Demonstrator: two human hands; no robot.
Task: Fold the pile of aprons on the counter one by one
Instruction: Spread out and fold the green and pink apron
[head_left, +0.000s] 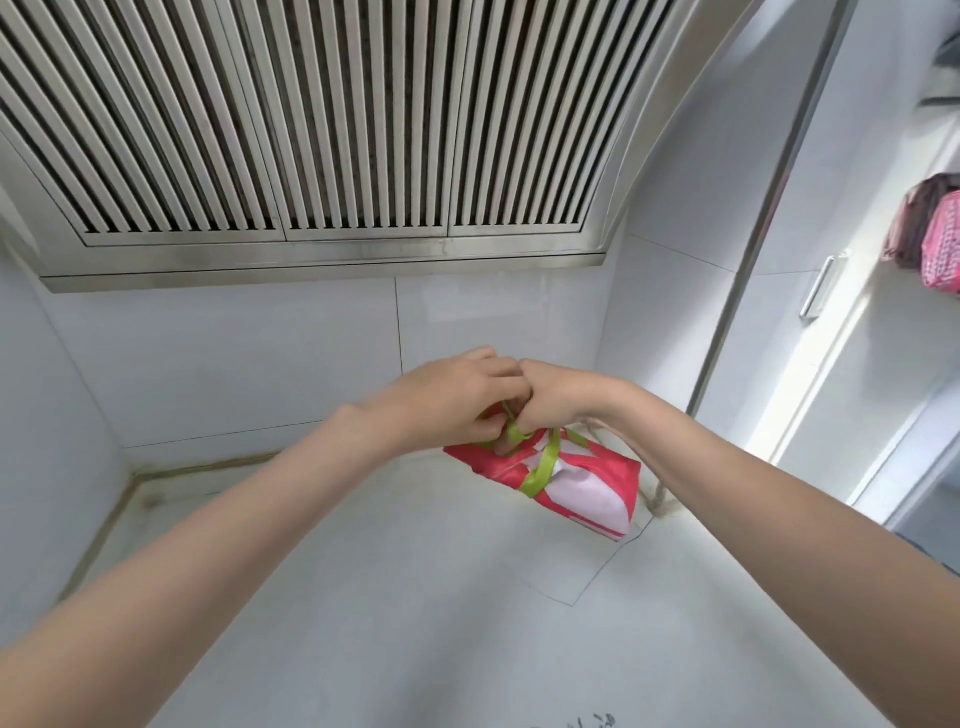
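On the pale white counter (415, 597), near its back right corner under the slatted steel hood (291, 130), lies a folded red-and-white fabric apron bundle (582, 483), its long axis running from back-left to front-right. A lime-green ribbon tie (543, 470) wraps across its middle. The left hand (457, 400) and right hand (556, 397) meet above its back-left end, fingers curled, pinching the tie's ends.

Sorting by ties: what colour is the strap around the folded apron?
Bright lime green strap, clearest in the head view.
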